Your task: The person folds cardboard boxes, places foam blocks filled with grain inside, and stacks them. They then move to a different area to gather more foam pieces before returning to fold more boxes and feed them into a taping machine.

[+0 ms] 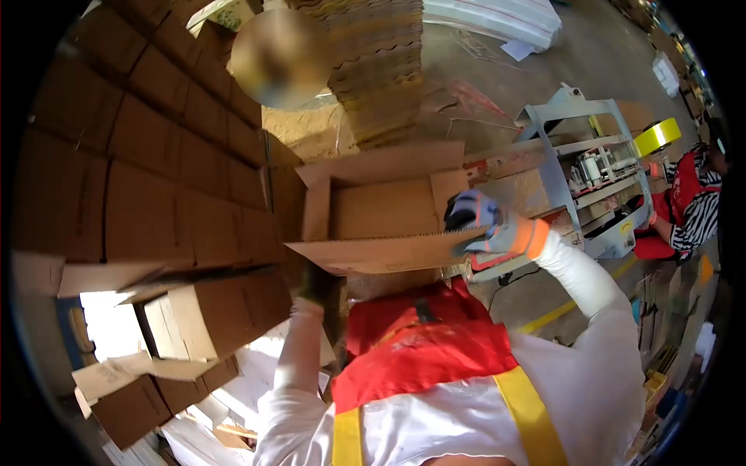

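Note:
An open, empty-looking cardboard box (381, 210) is held in front of the red apron, its flaps spread outward. My right hand (493, 225), in a grey-blue glove with an orange cuff, grips the near flap at its right end, fingers bent over the edge. Low at the box's left near corner is my left hand (320, 286), in a dark glove and deep shadow. The flap partly covers it, and its fingers cannot be made out.
Stacked closed cartons (148, 155) form a wall on the left. Flat cardboard (377, 70) is piled ahead. A metal taping machine (594, 167) with a yellow tape roll (657, 137) stands right, beside a co-worker (688, 202). Open boxes (132, 404) lie lower left.

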Demonstrator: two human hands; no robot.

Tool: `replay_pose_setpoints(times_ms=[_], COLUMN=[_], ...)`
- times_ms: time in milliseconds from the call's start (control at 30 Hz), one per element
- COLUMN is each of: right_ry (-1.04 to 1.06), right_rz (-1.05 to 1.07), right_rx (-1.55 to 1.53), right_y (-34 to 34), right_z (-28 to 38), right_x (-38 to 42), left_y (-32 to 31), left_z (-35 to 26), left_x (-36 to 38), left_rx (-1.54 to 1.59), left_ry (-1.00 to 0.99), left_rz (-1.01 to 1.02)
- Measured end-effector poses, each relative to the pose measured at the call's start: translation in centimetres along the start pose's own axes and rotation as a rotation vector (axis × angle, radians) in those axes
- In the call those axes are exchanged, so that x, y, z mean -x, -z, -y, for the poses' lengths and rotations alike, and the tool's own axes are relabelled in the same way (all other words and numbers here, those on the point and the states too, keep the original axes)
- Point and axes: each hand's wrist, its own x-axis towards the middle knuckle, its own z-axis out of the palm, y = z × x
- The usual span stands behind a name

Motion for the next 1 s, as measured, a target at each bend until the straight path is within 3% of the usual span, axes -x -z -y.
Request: replay_pose_setpoints(times_ms=[33, 67, 100, 167, 233, 267, 333, 367, 433, 467, 500, 533, 567, 633, 667, 733, 767, 867, 900, 933, 967, 1000], right_ry=[-0.078, -0.157, -0.200, -0.282, -0.163, -0.095, -0.272, -0.354, -0.619, -0.717, -0.811, -0.901, -0.763, -0.717, -0.687, -0.687, -0.681, -0.477, -0.517, -0.558, -0.630, -0.693], right_rz=[0.073, 0.155, 0.209, 0.329, 0.378, 0.399, 0.344, 0.318, 0.300, 0.241, 0.184, 0.123, 0.141, 0.207, 0.250, -0.219, -0.466, -0.429, -0.386, -0.334, -0.399, -0.475], right_rx=[0.171, 0.332, 0.285, 0.173, 0.346, 0.452, 0.246, 0.146, -0.036, 0.096, 0.230, 0.366, 0.334, 0.497, 0.579, 0.685, 0.735, 0.481, 0.446, 0.402, 0.358, 0.320], right_y=[-2.1, -4.2, -6.2, -9.1, -8.6, -7.5, -6.6, -6.3, -6.7, -7.7, -8.8, -9.4, -8.9, -6.0, -5.0, -6.8, -7.6, -16.6, -17.6, -17.8, -16.9, -15.5], right_z=[-3.2, -5.8, -8.0, -10.5, -9.4, -9.3, -7.9, -7.3, -7.9, -8.4, -8.7, -8.7, -8.3, -5.9, -5.1, -6.7, -7.6, -5.4, -5.5, -5.4, -5.3, -5.6], right_x=[1.8, 3.3, 4.0, 5.6, 8.0, 8.2, 7.6, 7.0, 6.0, 5.5, 4.7, 3.8, 1.9, -2.8, -5.2, -8.8, -9.2, -2.7, -0.7, 1.3, 2.6, 3.2], left_y=[-1.9, -5.9, -9.8, -7.2, 0.0, 3.3, 8.0, 8.2, 5.5, 3.8, 2.5, 1.9, 1.3, -1.4, -1.7, -1.2, 1.2, -4.6, -4.5, -7.4, -6.7, -8.6], left_z=[-0.4, -0.4, -0.4, -3.7, -6.1, -6.6, -7.3, -7.6, -5.9, -5.3, -6.5, -7.6, -8.1, -7.6, -7.7, -8.6, -9.9, -8.9, -9.7, -10.0, -12.2, -14.2], left_x=[-1.9, -1.8, -1.8, -0.8, -1.3, -2.3, -3.1, -3.6, -5.0, -5.8, -6.8, -7.1, -7.7, -8.3, -8.9, -8.5, -8.4, -7.8, -7.6, -6.6, -6.9, -7.4], left_rx=[0.110, 0.001, -0.108, 0.636, 1.343, 1.038, 0.424, 0.494, 0.551, 0.584, 1.020, 0.997, 0.966, 0.759, 1.039, 1.582, 1.688, 1.696, 1.739, 1.712, 1.497, 1.112], left_ry=[0.086, 0.083, 0.071, 0.348, 0.635, 0.396, -0.061, -0.113, -0.012, 0.036, 0.359, 0.483, 0.597, 0.745, 0.831, 1.002, 1.067, 0.738, 0.793, 0.785, 0.855, 0.621], left_rz=[0.161, 0.242, 0.323, 0.193, 0.018, -0.048, -0.157, -0.185, -0.108, -0.066, -0.111, -0.194, -0.279, -0.446, -0.363, -0.133, -0.115, -0.239, -0.271, -0.173, -0.119, -0.089])
